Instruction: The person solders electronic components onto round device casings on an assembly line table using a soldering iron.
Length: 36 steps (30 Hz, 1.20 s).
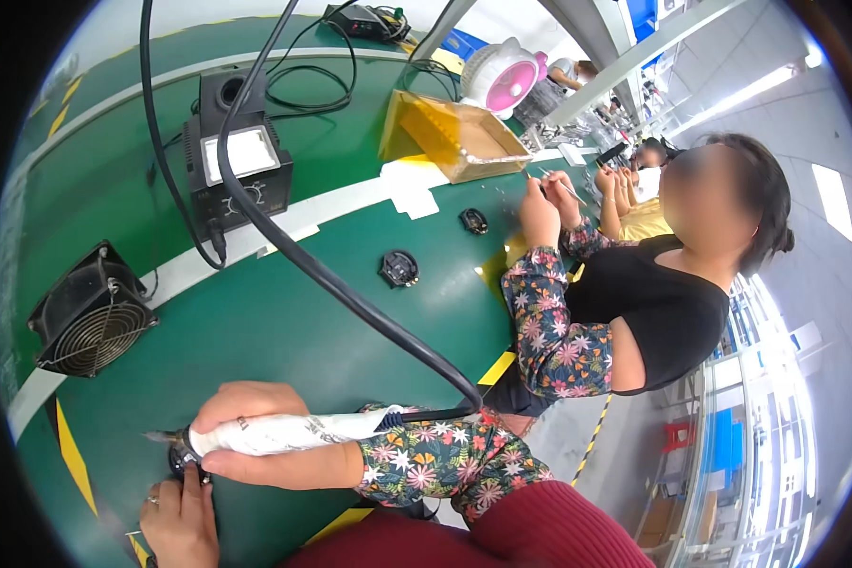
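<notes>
My right hand (289, 469) is closed round a soldering iron (298, 434) whose handle is wrapped in white paper. Its metal tip points left, just over a small round black part (182, 462) on the green bench. My left hand (178, 530) reaches up from the lower edge, fingers bent against that part and steadying it. The iron and my right hand hide some of the part, so I cannot tell whether the tip touches it. From the handle's back end a thick black cable (336, 284) arches up across the bench.
A small metal-grilled fan (95, 312) stands at left, below a black soldering station (241, 175). Two round black parts (399, 269) lie mid-bench. A cardboard box (483, 147) and a pink-white fan (506, 78) are farther back. A co-worker (625, 293) sits at right, hands raised over the bench.
</notes>
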{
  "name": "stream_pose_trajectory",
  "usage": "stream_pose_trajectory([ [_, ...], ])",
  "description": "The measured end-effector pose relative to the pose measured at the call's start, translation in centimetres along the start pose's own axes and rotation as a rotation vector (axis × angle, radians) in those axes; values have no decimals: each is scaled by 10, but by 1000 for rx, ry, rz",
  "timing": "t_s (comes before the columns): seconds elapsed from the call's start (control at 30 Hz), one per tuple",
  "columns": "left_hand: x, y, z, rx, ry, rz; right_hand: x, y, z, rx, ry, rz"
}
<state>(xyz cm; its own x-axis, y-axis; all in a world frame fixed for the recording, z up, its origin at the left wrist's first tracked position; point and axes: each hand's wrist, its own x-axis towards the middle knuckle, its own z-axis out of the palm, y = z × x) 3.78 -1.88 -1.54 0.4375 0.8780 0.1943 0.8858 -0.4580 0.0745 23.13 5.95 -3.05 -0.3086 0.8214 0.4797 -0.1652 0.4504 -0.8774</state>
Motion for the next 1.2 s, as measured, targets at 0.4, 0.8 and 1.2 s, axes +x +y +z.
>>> stream_pose_trajectory([
  [0.4, -3, 5, 12, -132, 56, -50, 3, -8, -7, -15, -8, 42],
  [0.8, -1, 12, -49, -332, 228, 42, 9, -6, -15, -23, 85, -86],
  [1.2, 4, -28, -25, -817, 646, -104, 1, -10, -16, -62, 116, 4],
])
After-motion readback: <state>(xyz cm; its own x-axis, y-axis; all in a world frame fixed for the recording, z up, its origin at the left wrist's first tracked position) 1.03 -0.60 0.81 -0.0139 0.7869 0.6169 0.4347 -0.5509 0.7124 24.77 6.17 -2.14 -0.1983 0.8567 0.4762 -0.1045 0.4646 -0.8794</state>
